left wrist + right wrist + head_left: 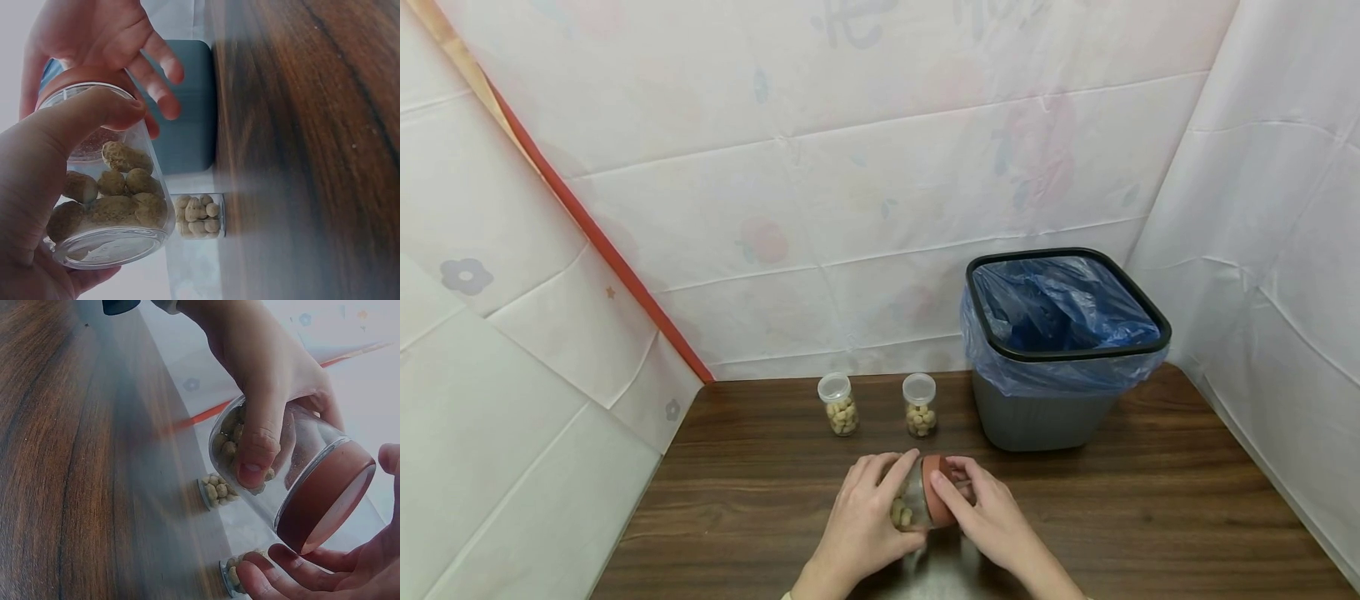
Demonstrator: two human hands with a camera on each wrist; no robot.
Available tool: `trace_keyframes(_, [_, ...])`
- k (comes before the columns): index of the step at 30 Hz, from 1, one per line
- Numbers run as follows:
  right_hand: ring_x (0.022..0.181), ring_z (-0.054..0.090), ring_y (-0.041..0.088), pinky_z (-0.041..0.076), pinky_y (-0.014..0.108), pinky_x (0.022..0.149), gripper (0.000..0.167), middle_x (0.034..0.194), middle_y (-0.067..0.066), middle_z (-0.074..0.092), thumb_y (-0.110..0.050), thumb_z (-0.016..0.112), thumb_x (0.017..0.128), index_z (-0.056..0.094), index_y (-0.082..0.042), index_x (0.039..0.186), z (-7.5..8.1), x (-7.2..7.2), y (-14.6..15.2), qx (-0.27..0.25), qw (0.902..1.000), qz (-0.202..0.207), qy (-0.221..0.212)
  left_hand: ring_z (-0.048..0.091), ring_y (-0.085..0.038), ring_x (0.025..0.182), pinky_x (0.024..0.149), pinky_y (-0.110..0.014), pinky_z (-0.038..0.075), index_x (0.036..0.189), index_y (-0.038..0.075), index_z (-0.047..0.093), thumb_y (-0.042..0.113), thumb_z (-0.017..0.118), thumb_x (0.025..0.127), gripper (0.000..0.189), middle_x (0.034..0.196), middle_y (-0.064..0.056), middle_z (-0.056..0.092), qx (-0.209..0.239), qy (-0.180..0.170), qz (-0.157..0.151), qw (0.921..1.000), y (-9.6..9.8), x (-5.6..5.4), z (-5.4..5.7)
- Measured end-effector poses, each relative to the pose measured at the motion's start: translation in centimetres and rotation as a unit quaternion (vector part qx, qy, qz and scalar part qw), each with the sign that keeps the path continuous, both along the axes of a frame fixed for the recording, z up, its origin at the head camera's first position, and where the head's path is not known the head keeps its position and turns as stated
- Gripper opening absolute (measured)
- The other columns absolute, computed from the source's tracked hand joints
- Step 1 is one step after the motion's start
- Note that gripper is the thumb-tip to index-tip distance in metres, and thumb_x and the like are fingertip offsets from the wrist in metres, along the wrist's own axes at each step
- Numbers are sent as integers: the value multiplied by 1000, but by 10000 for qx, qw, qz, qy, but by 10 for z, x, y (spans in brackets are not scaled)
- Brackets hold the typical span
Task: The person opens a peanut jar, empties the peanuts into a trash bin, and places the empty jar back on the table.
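Note:
A clear jar (pixel 119 187) with in-shell peanuts (pixel 112 209) in its base lies tilted in my left hand (pixel 867 517). The left thumb and fingers grip it round the body. Its reddish-brown lid (pixel 328 497) is on and faces my right hand (pixel 992 512). In the right wrist view, the right fingers (pixel 300 569) spread loosely beneath the lid's edge, touching it or very near, while the thumb stands a little apart. Behind the hands, two small clear containers (pixel 842 414) (pixel 921 418) with whitish caps hold more peanuts.
A grey bin (pixel 1037 417) with a black rim and blue liner bag (pixel 1075 371) stands at the back right of the dark wooden table (pixel 737 500). White printed sheets (pixel 880 192) hang behind and on both sides. A red strip (pixel 602 242) runs down the left corner.

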State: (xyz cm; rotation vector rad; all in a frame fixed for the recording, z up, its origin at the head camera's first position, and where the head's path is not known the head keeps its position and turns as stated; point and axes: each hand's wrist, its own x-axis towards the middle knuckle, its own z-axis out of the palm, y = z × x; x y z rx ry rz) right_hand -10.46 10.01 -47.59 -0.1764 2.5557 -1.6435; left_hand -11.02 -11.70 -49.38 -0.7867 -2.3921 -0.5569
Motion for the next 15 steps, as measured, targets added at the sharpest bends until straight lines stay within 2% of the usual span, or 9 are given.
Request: trace_keyframes(15, [102,71,14,61,35,82,56,125,7,73,-47,69,106,65,-4,141,-1,-1,1,172,9995,131,241,65,-18,113,93,-42,59,149,16,65,41,108,55,106,126,-4,69,-62,-212,-16,9998,0,1,1])
